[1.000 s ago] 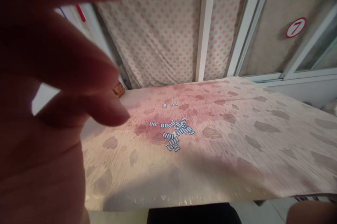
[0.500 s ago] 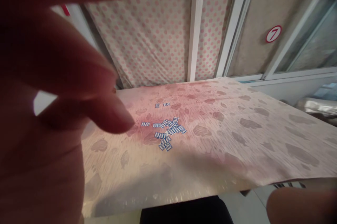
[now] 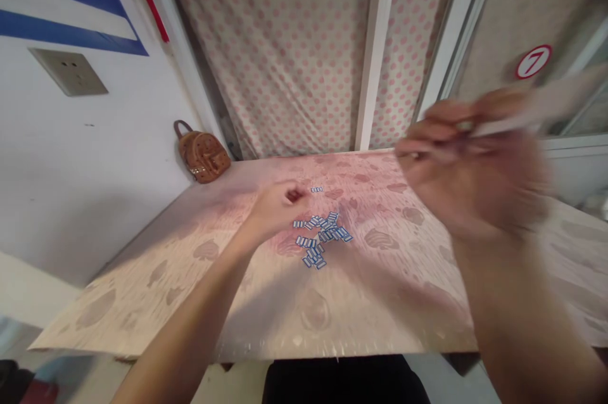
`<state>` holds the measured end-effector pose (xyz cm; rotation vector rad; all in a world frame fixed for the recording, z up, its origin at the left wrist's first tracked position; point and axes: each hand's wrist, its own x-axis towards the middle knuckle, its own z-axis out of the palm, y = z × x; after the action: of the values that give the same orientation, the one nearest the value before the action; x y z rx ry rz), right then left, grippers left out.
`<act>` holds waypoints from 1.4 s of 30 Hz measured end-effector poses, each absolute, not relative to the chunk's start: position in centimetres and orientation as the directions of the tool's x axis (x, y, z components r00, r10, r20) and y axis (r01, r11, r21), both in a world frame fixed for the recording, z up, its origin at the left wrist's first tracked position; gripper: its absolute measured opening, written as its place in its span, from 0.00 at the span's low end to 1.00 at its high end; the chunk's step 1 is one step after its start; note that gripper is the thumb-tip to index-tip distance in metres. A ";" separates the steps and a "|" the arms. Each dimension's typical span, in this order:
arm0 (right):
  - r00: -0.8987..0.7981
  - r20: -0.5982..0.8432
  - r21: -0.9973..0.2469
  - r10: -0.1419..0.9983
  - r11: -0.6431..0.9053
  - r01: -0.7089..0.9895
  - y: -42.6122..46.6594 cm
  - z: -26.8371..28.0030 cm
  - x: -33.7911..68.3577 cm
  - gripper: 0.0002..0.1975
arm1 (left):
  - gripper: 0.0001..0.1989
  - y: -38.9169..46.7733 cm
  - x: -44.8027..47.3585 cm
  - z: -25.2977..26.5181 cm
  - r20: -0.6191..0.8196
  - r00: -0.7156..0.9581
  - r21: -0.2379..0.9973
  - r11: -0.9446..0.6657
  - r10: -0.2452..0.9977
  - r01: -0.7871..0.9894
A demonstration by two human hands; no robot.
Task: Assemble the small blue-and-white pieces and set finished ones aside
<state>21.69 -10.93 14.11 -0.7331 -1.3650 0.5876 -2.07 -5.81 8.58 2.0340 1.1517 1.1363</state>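
Small white rectangular pieces with blue edges (image 3: 327, 227) lie in a loose cluster on the patterned tablecloth (image 3: 313, 312). A short row of similar pieces (image 3: 316, 189) lies farther back. My left hand (image 3: 278, 204) is low over the cloth, just left of that row, its fingers curled inward; anything inside them is hidden. Raised high at the right, my right hand (image 3: 479, 170) is smeared by motion, its fingers closed on a pale, thin strip (image 3: 536, 106) that sticks out to the right. Its material cannot be made out.
A small brown backpack-shaped bag (image 3: 204, 156) sits at the table's back left corner, by the wall with a socket (image 3: 69, 71). A dotted curtain (image 3: 285, 62) and a white window frame (image 3: 377, 43) stand behind the table. A round number 7 sign (image 3: 533, 62) is at the right.
The hand that loomed close at the left is gone from there. My left hand is now down near the pieces, my right hand is up with the pale strip, and the view has swung left.
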 end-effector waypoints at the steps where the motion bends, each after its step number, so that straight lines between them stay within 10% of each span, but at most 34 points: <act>1: 0.090 0.612 -0.780 0.786 0.618 -0.095 -9.8 13.6 21.0 0.12 | 0.06 -4.5 -1.7 6.8 0.278 0.363 0.731 -0.441 0.889 0.521; 5: -0.002 0.439 -0.867 0.898 0.424 -0.262 -4.2 9.0 19.5 0.08 | 0.09 -1.9 -0.6 1.3 -0.023 0.413 0.547 -0.335 0.910 0.767; 13: -0.066 0.333 -0.926 0.940 0.313 -0.211 -1.5 3.9 19.9 0.12 | 0.10 -1.8 -0.4 -1.2 -0.072 0.417 0.529 -0.320 0.906 0.786; 25: -0.083 0.297 -0.916 0.951 0.259 -0.307 -2.4 3.7 19.8 0.09 | 0.05 -1.8 -0.8 -0.8 0.040 0.345 0.742 -0.259 0.938 0.618; 32: -0.111 0.094 -0.954 0.989 0.058 -0.294 -2.6 2.4 19.1 0.13 | 0.06 -1.5 -0.8 -1.0 0.373 0.244 0.625 -0.437 0.895 0.647; 42: -0.097 0.060 -0.956 0.993 0.030 -0.292 -2.4 1.7 19.0 0.12 | 0.09 -2.2 -2.0 0.1 0.201 0.263 0.436 -0.326 0.944 0.838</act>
<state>19.02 -2.42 1.70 -0.9053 -1.0838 1.3763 -2.01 -2.18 0.05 2.2921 1.6563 0.6306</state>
